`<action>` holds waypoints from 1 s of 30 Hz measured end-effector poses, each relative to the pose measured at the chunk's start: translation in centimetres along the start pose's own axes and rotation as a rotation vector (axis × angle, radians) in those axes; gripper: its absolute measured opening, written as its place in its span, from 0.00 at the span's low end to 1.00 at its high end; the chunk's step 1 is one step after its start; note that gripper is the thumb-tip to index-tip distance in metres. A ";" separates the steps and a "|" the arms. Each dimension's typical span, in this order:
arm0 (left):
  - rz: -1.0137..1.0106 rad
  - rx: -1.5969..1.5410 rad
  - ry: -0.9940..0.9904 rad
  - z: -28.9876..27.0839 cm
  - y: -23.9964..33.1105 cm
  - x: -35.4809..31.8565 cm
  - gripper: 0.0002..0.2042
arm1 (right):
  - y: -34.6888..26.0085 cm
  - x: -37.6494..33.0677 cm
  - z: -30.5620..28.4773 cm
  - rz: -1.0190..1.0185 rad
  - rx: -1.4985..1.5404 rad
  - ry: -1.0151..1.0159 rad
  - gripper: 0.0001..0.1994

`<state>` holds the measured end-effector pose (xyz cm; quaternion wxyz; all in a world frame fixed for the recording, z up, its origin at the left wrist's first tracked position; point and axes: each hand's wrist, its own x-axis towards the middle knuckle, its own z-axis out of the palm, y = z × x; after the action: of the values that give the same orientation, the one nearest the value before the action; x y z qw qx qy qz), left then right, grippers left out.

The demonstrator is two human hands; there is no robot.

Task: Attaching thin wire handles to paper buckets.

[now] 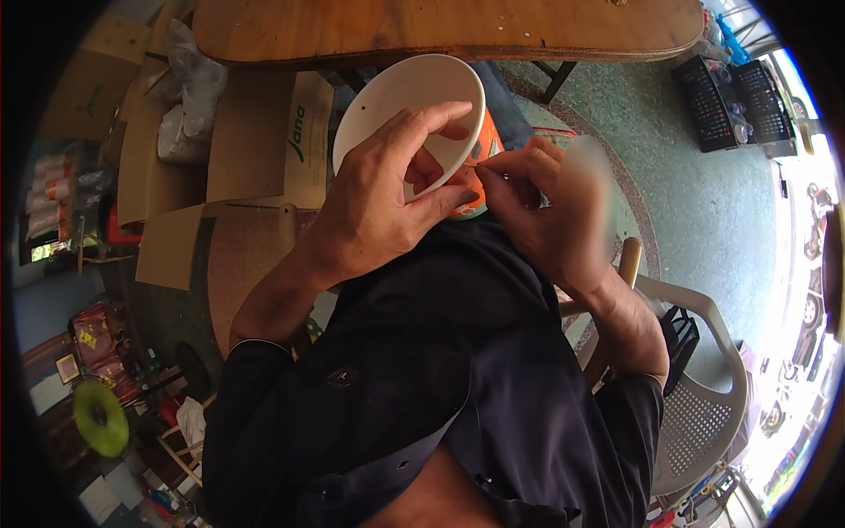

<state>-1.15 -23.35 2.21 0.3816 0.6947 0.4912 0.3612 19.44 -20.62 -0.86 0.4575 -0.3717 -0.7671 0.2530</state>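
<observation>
A large paper bucket [374,114], white inside and orange printed outside, tilts in front of my lap with a small dark hole or spot in its wall. My left hand [370,198] grips its near rim, with the thumb against the outside and the fingers inside or over the edge. On the orange outer side, my right hand [532,198] is closed in a pinch close to my left thumb. Something thin and small seems to be between its fingertips, too fine to name. A blurred patch hides part of the right hand.
Beyond the bucket stands a wooden table [440,31]. Opened cardboard boxes [251,132] with clear plastic bags [194,75] are at the left. Black plastic crates [713,106] sit on the floor far right. A grey plastic chair [704,414] is close by my right elbow.
</observation>
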 end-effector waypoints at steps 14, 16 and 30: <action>0.002 -0.006 -0.026 -0.2 0.2 0.1 0.31 | 0.0 0.0 0.2 -0.032 0.010 0.030 0.06; -0.003 -0.012 -0.032 -0.3 0.2 0.1 0.31 | 0.0 0.1 0.3 -0.003 0.018 0.004 0.06; 0.152 -0.002 -0.068 -0.8 -0.6 0.2 0.14 | -0.4 0.1 -0.2 0.001 -0.013 -0.039 0.05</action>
<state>-2.04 -22.85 2.08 0.3703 0.7415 0.4233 0.3659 19.45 -20.78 -0.41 0.4399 -0.3702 -0.7772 0.2556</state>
